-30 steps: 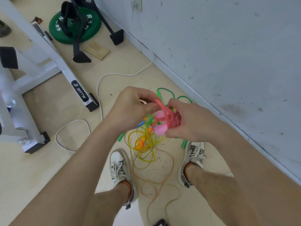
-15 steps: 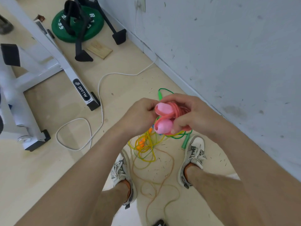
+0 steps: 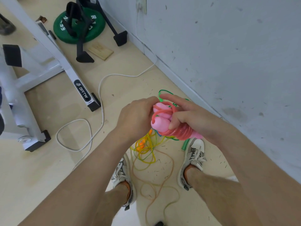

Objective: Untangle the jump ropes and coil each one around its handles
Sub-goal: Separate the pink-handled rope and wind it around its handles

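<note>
The pink rope is nearly coiled round its handles, held above the floor. The right hand has a tight grip on the coils, and the left hand curls its grip at the handle tops. The other ropes lie tangled below, not yet sorted.

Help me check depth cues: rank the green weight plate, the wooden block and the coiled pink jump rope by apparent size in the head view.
1. green weight plate and pink jump rope: look alike; the rope is much nearer, so no ranking between them.
2. wooden block: smallest.
</note>
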`<state>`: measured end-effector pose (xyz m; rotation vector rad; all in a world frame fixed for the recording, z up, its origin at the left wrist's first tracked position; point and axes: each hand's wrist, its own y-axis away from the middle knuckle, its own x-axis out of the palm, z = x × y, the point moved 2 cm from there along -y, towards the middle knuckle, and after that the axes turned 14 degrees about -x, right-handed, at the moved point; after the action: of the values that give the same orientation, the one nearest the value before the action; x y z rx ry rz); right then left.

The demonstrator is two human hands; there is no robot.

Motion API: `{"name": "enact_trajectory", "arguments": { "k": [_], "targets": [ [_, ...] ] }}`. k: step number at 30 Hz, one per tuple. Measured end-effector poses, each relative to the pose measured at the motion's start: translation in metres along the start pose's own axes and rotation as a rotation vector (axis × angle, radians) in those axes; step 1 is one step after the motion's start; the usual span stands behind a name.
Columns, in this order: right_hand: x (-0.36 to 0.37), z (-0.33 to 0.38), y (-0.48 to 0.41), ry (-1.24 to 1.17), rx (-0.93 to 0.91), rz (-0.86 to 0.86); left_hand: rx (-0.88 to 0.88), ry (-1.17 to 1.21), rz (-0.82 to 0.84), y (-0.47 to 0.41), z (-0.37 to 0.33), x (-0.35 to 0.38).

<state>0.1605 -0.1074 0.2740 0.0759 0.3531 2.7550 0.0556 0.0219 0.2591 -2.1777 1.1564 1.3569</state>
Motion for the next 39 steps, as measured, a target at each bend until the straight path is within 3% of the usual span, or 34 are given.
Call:
{"name": "enact_trajectory", "arguments": {
  "k": [5,13,16,19,24,26,28,30,34,37,39],
  "targets": [
    [0.003,0.0,-0.003,0.158,-0.022,-0.094,-0.011,-0.099,0.023,0.0,-0.004,0.005],
    [0.013,0.004,0.007,0.35,-0.153,-0.051,-0.112,0.089,0.089,-0.007,0.015,0.004],
    [0.007,0.004,0.009,0.36,-0.157,-0.08,-0.129,0.293,0.213,-0.009,0.016,0.013],
    [-0.006,0.007,0.009,0.184,-0.188,-0.174,-0.204,0.574,0.317,-0.006,0.008,0.006],
    [-0.004,0.005,0.008,0.175,-0.155,-0.086,-0.339,0.911,0.097,0.0,0.002,-0.019],
    [-0.003,0.0,0.004,0.337,-0.141,-0.048,-0.311,0.668,0.046,0.0,0.002,-0.024],
    [-0.003,-0.004,0.002,0.569,-0.133,-0.01,-0.197,0.148,0.111,0.0,0.003,-0.022],
    [-0.002,-0.008,0.002,0.773,-0.142,0.027,-0.154,-0.147,0.218,0.0,0.006,-0.018],
    [0.002,-0.011,0.002,0.775,-0.142,0.111,-0.131,-0.285,0.315,-0.002,0.013,-0.019],
    [0.001,-0.004,0.004,0.533,-0.035,0.211,-0.01,-0.425,0.26,0.001,0.01,-0.007],
    [-0.001,-0.004,0.006,0.498,0.043,0.275,0.043,-0.462,0.163,0.0,0.01,0.0]
  ]
}}
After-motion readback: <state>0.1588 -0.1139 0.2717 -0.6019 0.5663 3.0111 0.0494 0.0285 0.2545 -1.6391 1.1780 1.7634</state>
